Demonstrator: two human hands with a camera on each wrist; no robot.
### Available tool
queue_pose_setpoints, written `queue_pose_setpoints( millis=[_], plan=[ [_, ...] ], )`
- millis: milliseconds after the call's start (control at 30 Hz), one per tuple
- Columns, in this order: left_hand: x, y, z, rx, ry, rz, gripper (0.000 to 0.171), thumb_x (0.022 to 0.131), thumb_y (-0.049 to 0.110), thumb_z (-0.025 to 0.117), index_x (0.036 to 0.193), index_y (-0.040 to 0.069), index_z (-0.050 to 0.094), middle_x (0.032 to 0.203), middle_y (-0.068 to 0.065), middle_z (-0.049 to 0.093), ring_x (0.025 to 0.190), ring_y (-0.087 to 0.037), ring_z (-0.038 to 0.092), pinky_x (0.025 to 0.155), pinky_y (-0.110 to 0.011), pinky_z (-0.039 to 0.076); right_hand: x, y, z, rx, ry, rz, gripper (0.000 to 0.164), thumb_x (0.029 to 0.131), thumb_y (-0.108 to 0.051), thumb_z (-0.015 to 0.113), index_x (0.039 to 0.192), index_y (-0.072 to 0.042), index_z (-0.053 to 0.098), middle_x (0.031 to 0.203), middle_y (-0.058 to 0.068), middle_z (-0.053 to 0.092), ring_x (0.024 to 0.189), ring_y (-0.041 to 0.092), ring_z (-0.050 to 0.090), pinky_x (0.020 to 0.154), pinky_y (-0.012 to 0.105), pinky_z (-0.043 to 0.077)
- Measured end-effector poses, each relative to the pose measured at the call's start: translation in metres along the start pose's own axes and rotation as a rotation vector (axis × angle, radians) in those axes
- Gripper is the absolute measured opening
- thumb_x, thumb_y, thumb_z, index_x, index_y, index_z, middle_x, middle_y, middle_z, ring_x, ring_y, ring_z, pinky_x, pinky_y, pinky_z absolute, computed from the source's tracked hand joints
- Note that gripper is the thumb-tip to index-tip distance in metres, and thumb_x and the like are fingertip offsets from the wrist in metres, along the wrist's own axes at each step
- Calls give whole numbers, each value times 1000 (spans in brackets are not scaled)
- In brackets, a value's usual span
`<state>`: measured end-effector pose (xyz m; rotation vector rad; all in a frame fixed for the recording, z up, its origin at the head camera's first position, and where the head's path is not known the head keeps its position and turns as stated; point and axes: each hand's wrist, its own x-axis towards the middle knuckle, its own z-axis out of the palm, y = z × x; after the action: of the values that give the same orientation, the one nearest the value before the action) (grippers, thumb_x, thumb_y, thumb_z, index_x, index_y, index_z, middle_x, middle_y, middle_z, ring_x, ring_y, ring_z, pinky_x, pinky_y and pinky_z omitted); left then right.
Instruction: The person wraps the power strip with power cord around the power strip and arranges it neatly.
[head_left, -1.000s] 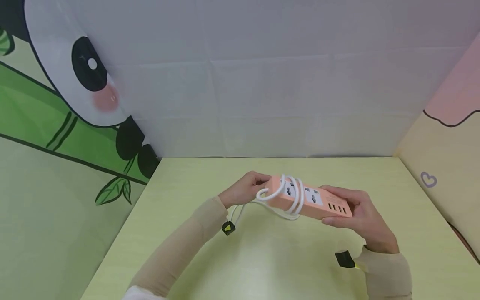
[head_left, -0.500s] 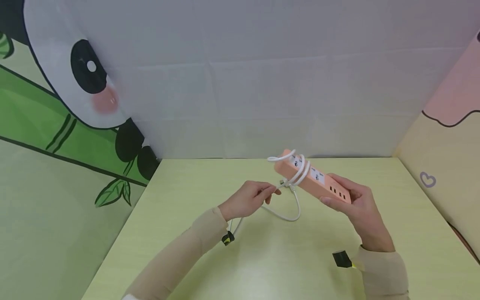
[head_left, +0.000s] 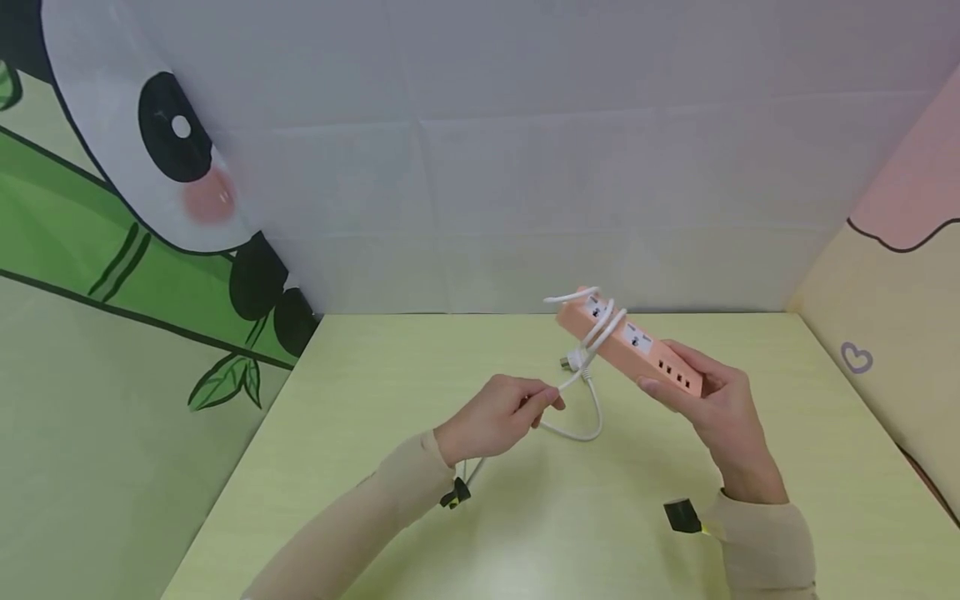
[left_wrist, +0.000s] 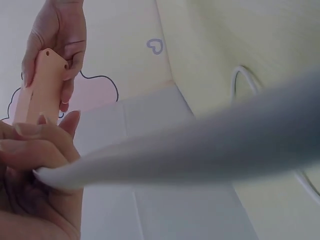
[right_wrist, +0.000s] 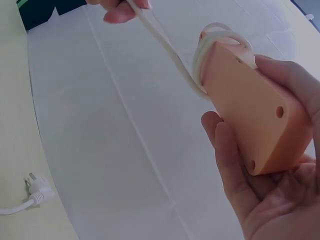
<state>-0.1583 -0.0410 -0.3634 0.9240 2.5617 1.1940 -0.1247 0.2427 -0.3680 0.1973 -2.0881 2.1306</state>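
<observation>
My right hand [head_left: 723, 408] grips the USB end of a pink power strip [head_left: 618, 354] and holds it tilted above the table, its far end raised. A white cord [head_left: 600, 332] loops around the strip's far half. With curled fingers my left hand [head_left: 502, 417] pinches that cord a little below the strip, and a straight length runs between them. In the left wrist view the cord [left_wrist: 175, 155] passes blurred out of the fingers. The white plug [right_wrist: 40, 190] lies on the table in the right wrist view, prongs showing.
A pale yellow table [head_left: 420, 358] lies below both hands. Behind it stands a grey-white cloth wall [head_left: 525, 208]; printed panels flank the sides. Small black and yellow pieces [head_left: 682, 517] hang at both wrists.
The strip's far end has risen and swung away. My left hand has left that end, moved right and down, and pinches the cord, drawing it off the strip. The plug has come into sight.
</observation>
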Motion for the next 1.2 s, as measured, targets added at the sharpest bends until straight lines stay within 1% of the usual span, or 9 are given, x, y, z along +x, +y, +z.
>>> queue_pose_setpoints(
  millis=[100, 200, 367, 467, 600, 733, 1000, 1067, 1200],
  plan=[
    [-4, 7, 0, 2, 40, 6, 30, 108, 24, 52, 92, 13, 74, 57, 6, 43, 47, -5, 29, 52, -20, 30, 1, 0, 2, -19, -1, -32, 50, 87, 1, 77, 135, -2, 63, 105, -3, 71, 85, 8, 63, 69, 18, 55],
    [-8, 14, 0, 9, 80, 14, 34, 107, 28, 53, 83, 13, 72, 52, 7, 34, 46, -4, 26, 51, -20, 27, 2, 0, 3, -55, 10, -57, 51, 86, 1, 78, 135, 0, 62, 105, -4, 71, 84, 8, 64, 68, 18, 55],
    [-11, 22, 0, 28, 126, 27, 35, 107, 29, 53, 84, 12, 71, 54, 8, 34, 47, -3, 28, 51, -19, 27, 5, 0, 1, -152, 47, -60, 56, 86, -4, 80, 138, -1, 60, 106, -8, 71, 84, 6, 65, 67, 16, 54],
    [-13, 27, 0, 19, 142, 13, 34, 107, 28, 54, 81, 14, 70, 54, 9, 35, 47, -3, 29, 50, -19, 27, 7, 1, 0, -235, 65, -48, 58, 86, -10, 82, 139, -2, 60, 107, -11, 70, 83, 5, 65, 66, 17, 54],
    [-18, 34, 0, 7, 156, -11, 34, 106, 30, 56, 76, 17, 68, 51, 10, 36, 44, -3, 29, 47, -19, 27, 9, 3, -6, -335, 121, -18, 63, 86, -18, 83, 142, -5, 58, 105, -18, 68, 80, 3, 64, 63, 17, 53],
    [-20, 42, 0, 21, 163, -3, 35, 106, 30, 56, 76, 18, 68, 51, 10, 37, 43, -2, 29, 46, -19, 27, 11, 5, -13, -357, 151, 12, 65, 85, -21, 84, 143, -7, 58, 103, -20, 68, 78, 2, 64, 61, 17, 52],
    [-25, 53, -5, 49, 163, 15, 33, 105, 30, 58, 76, 18, 68, 52, 11, 39, 44, 0, 31, 46, -19, 29, 13, 13, -19, -452, 190, -3, 64, 83, -26, 86, 140, -12, 61, 96, -23, 66, 69, 3, 57, 53, 20, 46],
    [-26, 54, -8, 54, 171, 26, 31, 104, 29, 59, 76, 18, 69, 52, 11, 38, 44, 0, 30, 47, -19, 28, 13, 14, -20, -455, 187, 3, 63, 83, -26, 86, 140, -13, 62, 96, -23, 66, 69, 3, 57, 54, 20, 46],
    [-26, 57, -15, 73, 216, 56, 29, 103, 28, 61, 77, 19, 70, 54, 12, 39, 47, 1, 29, 49, -19, 30, 13, 13, -20, -470, 160, -13, 63, 83, -28, 86, 140, -12, 62, 97, -24, 65, 69, 2, 58, 54, 19, 47]
  ],
)
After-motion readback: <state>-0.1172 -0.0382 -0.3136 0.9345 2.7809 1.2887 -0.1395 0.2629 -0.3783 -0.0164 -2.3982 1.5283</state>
